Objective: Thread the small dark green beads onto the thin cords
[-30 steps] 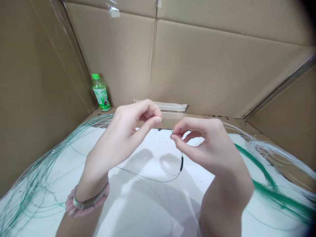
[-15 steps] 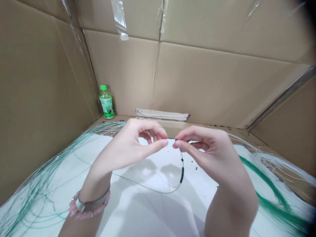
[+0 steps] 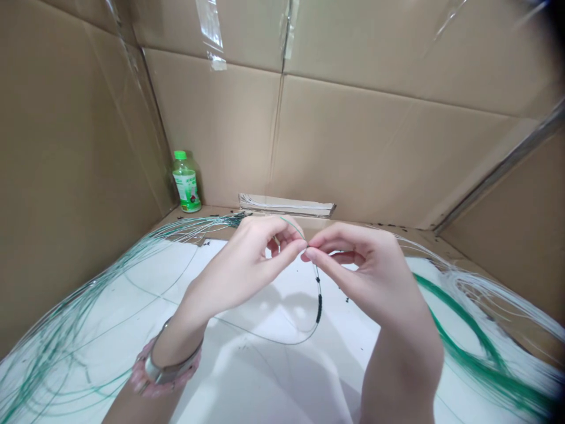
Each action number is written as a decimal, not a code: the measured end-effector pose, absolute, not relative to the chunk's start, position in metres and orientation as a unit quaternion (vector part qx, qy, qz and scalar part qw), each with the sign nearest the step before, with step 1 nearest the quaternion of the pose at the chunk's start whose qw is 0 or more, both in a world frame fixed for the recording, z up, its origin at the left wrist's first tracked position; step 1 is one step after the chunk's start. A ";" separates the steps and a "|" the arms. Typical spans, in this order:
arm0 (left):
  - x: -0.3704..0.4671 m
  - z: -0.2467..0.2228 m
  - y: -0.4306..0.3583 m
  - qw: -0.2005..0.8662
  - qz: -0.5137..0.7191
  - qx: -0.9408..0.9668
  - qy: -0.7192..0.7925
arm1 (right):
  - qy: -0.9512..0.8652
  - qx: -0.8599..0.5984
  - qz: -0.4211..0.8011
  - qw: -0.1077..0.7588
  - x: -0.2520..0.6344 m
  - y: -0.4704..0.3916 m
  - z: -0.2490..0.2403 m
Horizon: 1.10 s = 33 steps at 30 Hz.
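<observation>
My left hand (image 3: 251, 265) and my right hand (image 3: 371, 265) meet at their fingertips, both closed in a pinch. Between thumb and forefinger, my right hand grips a thin green wire (image 3: 292, 224), whose free end sticks up over the left fingers. Whatever the left fingertips pinch is too small and hidden to make out. Below the right fingers hangs the wire's lower part, carrying a packed row of tiny black beads (image 3: 319, 308) and a small black cluster (image 3: 318, 280) above it. From there the wire curves left across the white surface, passing behind my left forearm.
Bundles of green and white wires (image 3: 88, 306) spread along the left, with dark ends near the back. At right lie a green coil (image 3: 477, 335) and white strands (image 3: 489, 288). A green-capped bottle (image 3: 188, 184) stands in the back left corner. Cardboard walls (image 3: 212, 129) surround the white surface (image 3: 265, 377).
My left hand has moved right, so its fingertips now touch those of my right hand. The right hand and hanging beads have shifted slightly left in the view.
</observation>
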State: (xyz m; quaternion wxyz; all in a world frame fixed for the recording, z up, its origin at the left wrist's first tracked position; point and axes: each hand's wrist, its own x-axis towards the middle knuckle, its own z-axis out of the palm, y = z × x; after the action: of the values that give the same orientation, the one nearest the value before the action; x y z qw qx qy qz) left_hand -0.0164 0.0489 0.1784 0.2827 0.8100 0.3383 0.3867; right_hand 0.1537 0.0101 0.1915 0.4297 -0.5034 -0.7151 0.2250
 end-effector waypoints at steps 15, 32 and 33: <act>-0.019 0.178 0.053 0.253 0.474 0.780 0.320 | -0.750 -0.516 0.213 0.356 0.164 0.019 0.189; 0.010 0.146 0.082 0.330 0.481 0.767 0.267 | -0.688 -0.413 0.269 0.532 0.179 0.016 0.188; 0.018 0.137 0.089 0.351 0.461 0.767 0.275 | -0.675 -0.399 0.269 0.560 0.181 0.012 0.190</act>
State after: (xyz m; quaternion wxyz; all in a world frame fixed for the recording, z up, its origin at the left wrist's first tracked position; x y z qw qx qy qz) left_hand 0.0179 0.0895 0.1371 0.3508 0.7673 0.2753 0.4608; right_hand 0.1813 0.0116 0.1903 0.5595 -0.3988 -0.6749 0.2689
